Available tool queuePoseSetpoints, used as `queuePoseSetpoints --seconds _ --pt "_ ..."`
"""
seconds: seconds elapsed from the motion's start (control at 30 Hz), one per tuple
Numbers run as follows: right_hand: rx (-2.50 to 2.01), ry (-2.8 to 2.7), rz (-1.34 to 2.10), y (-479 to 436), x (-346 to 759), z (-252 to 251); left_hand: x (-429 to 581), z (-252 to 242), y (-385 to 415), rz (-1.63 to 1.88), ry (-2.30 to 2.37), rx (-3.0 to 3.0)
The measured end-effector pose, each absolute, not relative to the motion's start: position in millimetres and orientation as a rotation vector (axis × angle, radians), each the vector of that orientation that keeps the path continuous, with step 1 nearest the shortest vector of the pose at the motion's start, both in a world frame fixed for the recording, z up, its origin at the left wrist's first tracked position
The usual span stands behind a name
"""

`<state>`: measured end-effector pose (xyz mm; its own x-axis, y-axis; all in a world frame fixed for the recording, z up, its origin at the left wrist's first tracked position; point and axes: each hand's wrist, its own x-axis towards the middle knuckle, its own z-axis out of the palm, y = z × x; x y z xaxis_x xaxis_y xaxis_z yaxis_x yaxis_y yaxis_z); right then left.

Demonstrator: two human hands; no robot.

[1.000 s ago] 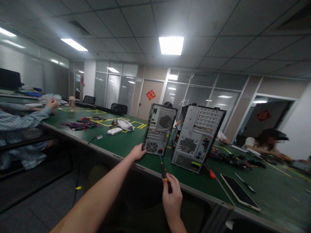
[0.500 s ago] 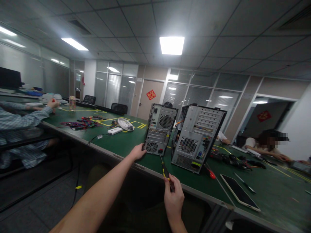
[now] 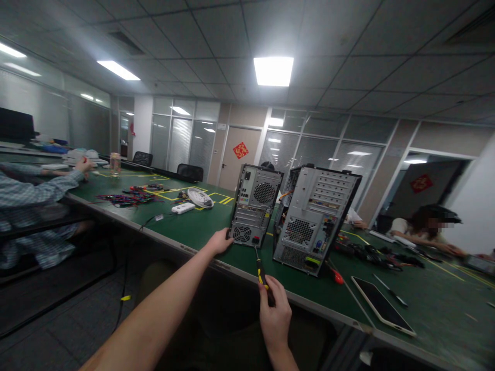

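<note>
Two computer towers stand upright with their back panels toward me. My left hand (image 3: 221, 242) is closed against the lower left edge of the smaller computer tower (image 3: 251, 206), its fingertips partly hidden behind the case. In my right hand (image 3: 276, 305) is a black and yellow screwdriver (image 3: 261, 272), held by the handle in a pinch. Its shaft points up and away, with the tip at the bottom edge of that tower's back, below the red switch; whether it touches a screw is too small to tell. The larger computer tower (image 3: 309, 221) stands just to the right.
On the green table (image 3: 185, 231) lie a red-handled tool (image 3: 337, 277), a phone (image 3: 382, 305), a pen-like tool (image 3: 391, 291) and black cables (image 3: 379, 257). Leftward are a white round basket (image 3: 200, 198), a white power strip (image 3: 183, 208) and tangled wires (image 3: 131, 198). People sit at both sides.
My right hand and the screwdriver handle have shifted slightly left and up, while the tip stays at about the same spot. My left hand and both towers have not moved.
</note>
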<state>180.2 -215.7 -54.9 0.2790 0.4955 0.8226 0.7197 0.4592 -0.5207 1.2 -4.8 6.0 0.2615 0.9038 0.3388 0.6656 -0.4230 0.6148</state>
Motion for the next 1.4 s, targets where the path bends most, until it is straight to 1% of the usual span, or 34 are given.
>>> queuePoseSetpoints --seconds 0.3,1.4 --pt "-1.169 -1.323 -0.327 -216.8 179.9 -50.0 1.1 6.0 -4.7 0.951 1.430 2.194" --pt "-1.143 -1.347 -0.347 -216.4 178.3 -50.7 0.6 4.1 -3.1 0.961 1.432 2.203"
